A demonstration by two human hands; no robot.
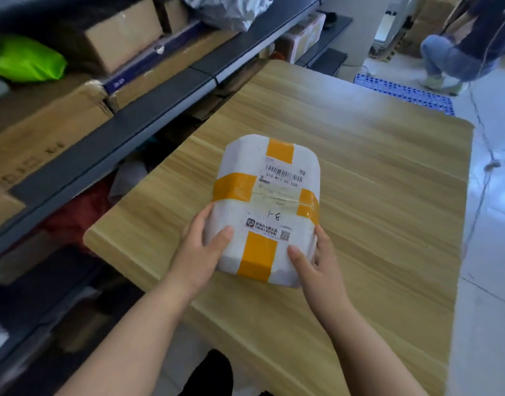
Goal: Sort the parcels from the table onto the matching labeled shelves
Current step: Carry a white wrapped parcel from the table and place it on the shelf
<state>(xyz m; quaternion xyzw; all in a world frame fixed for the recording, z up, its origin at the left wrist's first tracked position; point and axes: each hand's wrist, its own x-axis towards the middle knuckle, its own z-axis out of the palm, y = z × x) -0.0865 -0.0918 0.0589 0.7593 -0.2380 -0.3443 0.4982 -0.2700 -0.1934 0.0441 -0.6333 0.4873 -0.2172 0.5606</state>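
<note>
A white parcel [267, 207] crossed with orange tape lies on the wooden table [374, 195]. Its label carries a barcode and the handwritten mark "1-8". My left hand [200, 250] grips the parcel's near left corner, thumb on top and fingers along the side. My right hand [317, 261] grips the near right corner the same way. Whether the parcel rests on the table or is slightly lifted cannot be told.
Dark metal shelves [148, 110] run along the left, holding cardboard boxes [123, 32], a green bag [25, 60] and a grey plastic mailer [228, 10]. A person [459, 44] crouches at the far right beside a blue plastic pallet [402, 92]. A cable [485, 155] trails over the floor.
</note>
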